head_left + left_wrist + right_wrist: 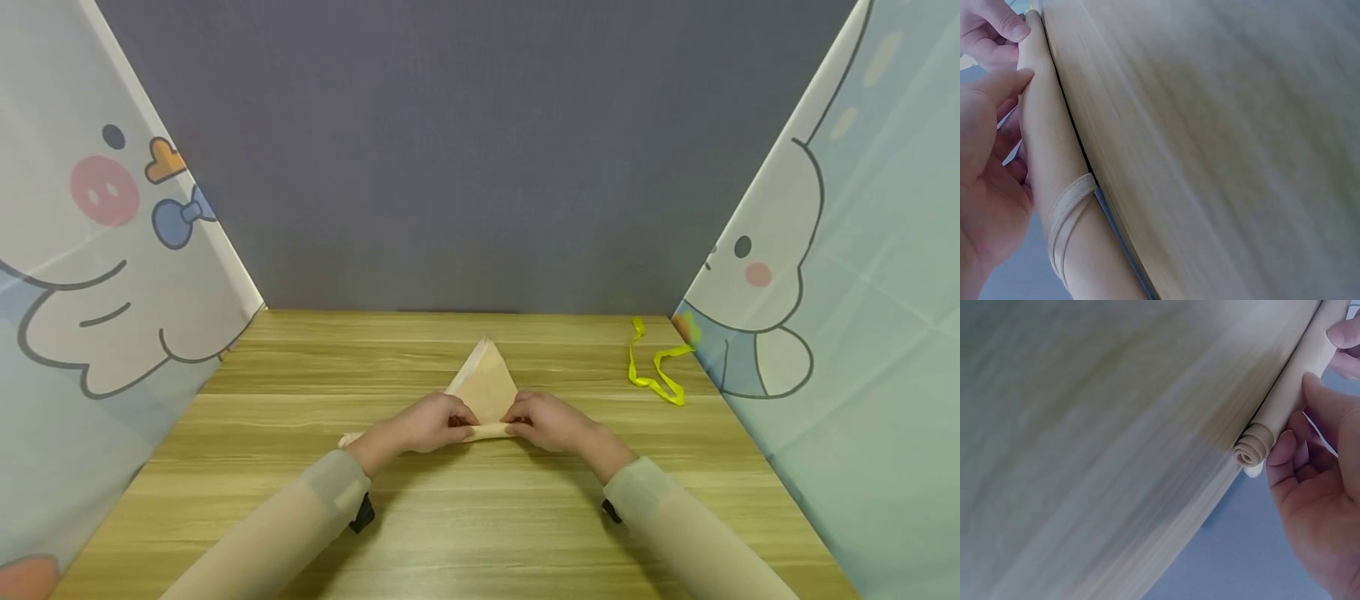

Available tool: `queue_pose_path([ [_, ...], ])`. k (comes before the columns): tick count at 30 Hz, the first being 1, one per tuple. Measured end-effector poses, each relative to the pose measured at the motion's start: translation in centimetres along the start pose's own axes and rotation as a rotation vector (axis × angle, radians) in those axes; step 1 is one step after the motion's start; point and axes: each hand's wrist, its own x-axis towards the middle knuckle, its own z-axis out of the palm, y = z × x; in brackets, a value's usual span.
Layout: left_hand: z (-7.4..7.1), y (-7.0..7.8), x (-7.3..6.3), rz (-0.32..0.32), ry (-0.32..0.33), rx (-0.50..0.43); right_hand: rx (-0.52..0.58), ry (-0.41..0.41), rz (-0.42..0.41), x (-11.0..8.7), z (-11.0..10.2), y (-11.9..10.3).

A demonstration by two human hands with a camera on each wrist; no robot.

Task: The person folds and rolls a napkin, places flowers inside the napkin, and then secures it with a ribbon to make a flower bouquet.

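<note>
**Soft, part-rolled cloth (487,383) on the counter (487,517)**

The cloth lies at the middle of the counter, its near edge coiled into a roll (491,431) that runs left to right. The left hand (435,422) and right hand (551,422) are close together at the middle of it, each pinching the roll between thumb and fingers. The cloth looks light, limp and hard to break; the coil is probably firmer than the flat part but likely to loosen if let go. It seems best held along the roll, thumbs near and fingers beyond, with light, even pressure. Farther off, the flat part narrows to a tip (486,342); it would probably crease or slide easily.

Nearest, black objects (362,514) show only partly beneath the sleeves (300,508). The left arm covers some of the roll, and the left wrist view cuts off its left end. Pale bands (1069,209) cross it there; whether they are a hem or a strap, I cannot tell. The right end shows an open spiral (1249,452). The flat part's underside is hidden, and its layers cannot be counted. At far right lies a twisted yellow ribbon (677,398).
</note>
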Motion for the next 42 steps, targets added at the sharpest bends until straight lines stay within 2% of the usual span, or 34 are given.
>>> queue_pose_path([
  [11,0.31,-0.63,0.46,0.014,0.043,0.114,-0.035,0.026,0.012,0.40,0.43,-0.15],
  [17,0.46,-0.74,0.70,0.013,0.082,0.105,0.010,0.054,0.004,0.48,0.45,0.11],
  [22,0.40,-0.75,0.66,0.056,0.089,0.130,0.012,0.052,-0.006,0.41,0.34,0.27],
  [28,0.14,-0.44,0.42,0.121,0.117,0.224,0.052,0.030,0.022,0.13,0.21,0.17],
  [31,0.13,-0.41,0.38,0.140,0.106,0.231,0.070,0.018,0.056,0.07,0.18,0.03],
  [35,0.16,-0.52,0.40,0.131,0.076,0.186,0.090,0.000,0.096,0.10,0.11,-0.12],
  [42,0.10,-0.61,0.50,0.099,0.029,0.179,0.083,0.000,0.084,0.28,0.12,-0.07],
])
